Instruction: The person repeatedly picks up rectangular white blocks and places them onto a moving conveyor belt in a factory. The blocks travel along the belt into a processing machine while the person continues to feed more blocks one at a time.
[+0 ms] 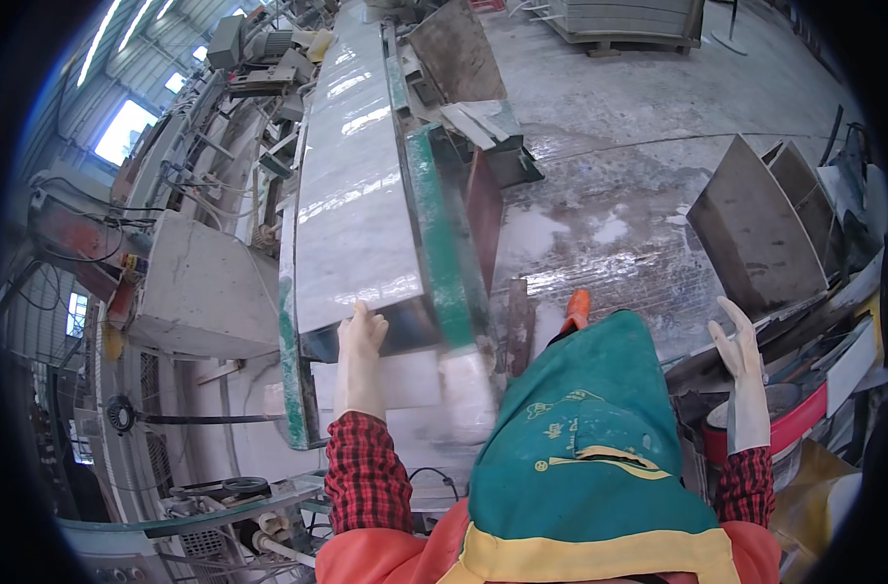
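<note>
A long pale glossy stone slab (pixel 358 209) lies on a narrow machine bed with green side rails. At its near end is my left hand (pixel 362 336), in a cream rubber glove, fingers curled together over the slab's edge. Part of the grip is hidden by the back of the hand. My right hand (pixel 741 346), in a similar glove, is raised on the right with fingers spread and nothing in it. Below that hand is a red tub (pixel 804 417). Both forearms wear red-and-black checked sleeves, and a green apron (pixel 585 419) covers my front.
Dark stone panels (pixel 760 229) lean upright at the right, above scrap pieces. A concrete block (pixel 205 287) and machinery stand left of the bed. Stacked slabs on a pallet (pixel 624 24) are at the back. The floor (pixel 600 200) is wet.
</note>
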Demonstrator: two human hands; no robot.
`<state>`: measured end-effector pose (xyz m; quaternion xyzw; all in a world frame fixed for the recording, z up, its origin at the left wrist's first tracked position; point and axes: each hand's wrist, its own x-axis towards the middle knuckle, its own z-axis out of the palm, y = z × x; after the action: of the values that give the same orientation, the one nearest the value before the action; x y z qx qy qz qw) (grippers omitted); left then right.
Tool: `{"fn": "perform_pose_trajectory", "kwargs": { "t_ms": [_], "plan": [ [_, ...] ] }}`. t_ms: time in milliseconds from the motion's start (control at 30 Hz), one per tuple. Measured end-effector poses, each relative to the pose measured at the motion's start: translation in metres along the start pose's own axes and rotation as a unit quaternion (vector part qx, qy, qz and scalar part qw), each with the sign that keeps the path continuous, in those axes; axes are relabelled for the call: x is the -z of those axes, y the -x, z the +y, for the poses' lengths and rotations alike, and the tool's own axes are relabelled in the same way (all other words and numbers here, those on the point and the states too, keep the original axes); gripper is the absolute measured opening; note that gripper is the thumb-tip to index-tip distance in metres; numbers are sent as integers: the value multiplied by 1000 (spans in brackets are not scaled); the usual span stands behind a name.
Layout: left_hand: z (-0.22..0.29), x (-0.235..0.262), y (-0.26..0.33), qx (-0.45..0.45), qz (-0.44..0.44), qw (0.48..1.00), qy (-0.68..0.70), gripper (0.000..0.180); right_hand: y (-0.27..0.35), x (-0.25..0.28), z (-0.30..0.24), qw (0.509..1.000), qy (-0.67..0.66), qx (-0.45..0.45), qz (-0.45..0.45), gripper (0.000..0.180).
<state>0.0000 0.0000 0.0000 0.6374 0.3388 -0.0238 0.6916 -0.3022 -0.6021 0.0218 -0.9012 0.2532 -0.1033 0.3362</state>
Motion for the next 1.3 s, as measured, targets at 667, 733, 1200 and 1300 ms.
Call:
{"fn": "perform_pose_trajectory", "kwargs": {
  "t_ms": [667,733,1200,1300],
  "plan": [
    [59,-39,2,-357,-36,553,-751,99,87,217,211,834,389,-219,324,53],
    [62,-39,-3,-337,-47,549,-764,99,93,210,238,824,365,-226,370,54],
    [70,-52,-8,-297,-46,550,-779,96,81,205,206,803,336,-388,304,45],
    [71,-52,-4,-291,-45,555,-778,96,81,200,209,806,352,-336,338,52]
  ]
}}
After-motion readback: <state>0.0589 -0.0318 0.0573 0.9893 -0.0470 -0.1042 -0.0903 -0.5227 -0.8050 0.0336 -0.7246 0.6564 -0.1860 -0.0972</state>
